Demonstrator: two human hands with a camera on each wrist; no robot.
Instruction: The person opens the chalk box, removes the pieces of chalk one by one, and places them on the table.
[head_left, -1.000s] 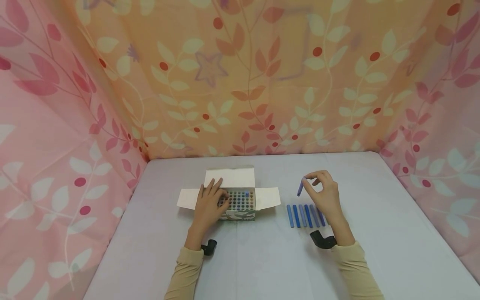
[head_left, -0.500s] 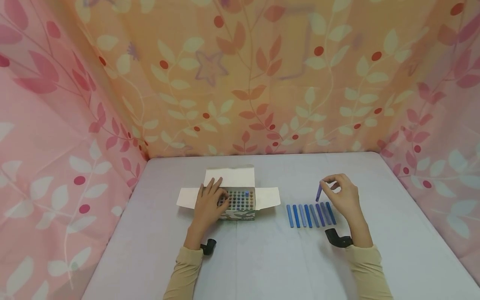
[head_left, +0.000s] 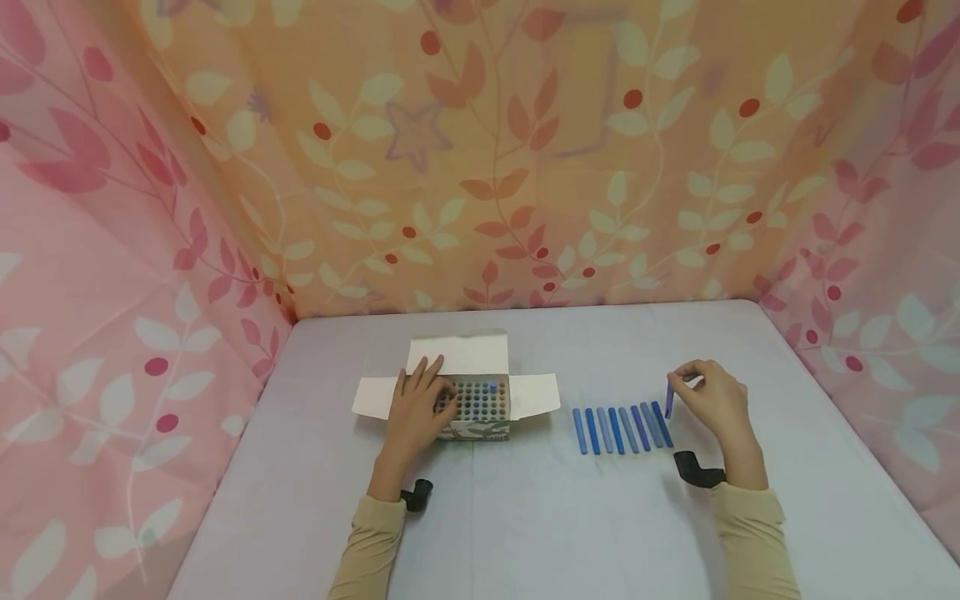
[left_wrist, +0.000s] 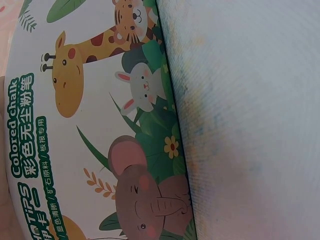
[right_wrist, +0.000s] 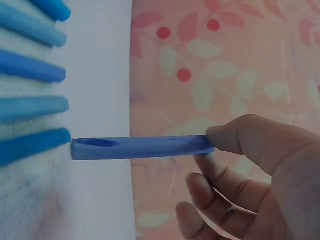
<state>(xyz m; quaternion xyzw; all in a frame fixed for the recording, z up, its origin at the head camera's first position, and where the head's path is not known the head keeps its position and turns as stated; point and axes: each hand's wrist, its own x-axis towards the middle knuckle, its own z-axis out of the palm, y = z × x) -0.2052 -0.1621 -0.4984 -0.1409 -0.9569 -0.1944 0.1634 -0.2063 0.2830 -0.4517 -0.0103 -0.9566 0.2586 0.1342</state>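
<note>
In the head view, my right hand pinches a blue-violet chalk stick by its upper end, thumb against fingers. The right wrist view shows this chalk stick long and darkly marked, its free end close beside the row. Several blue and violet chalk sticks lie side by side on the table, just left of that hand. My left hand rests over the left part of an open chalk box, its outer fingers spread and its thumb and index finger bent above the chalk ends.
White flaps of the box stand folded out at the sides and back. Chalk ends fill its inside, one blue piece sticking up higher. Its printed side reads "Colored chalk". A white-covered table meets floral curtains behind.
My right hand has carried the chalk stick rightward, past the row's right end, and lowered it towards the table. My left hand stays in place on the box.
</note>
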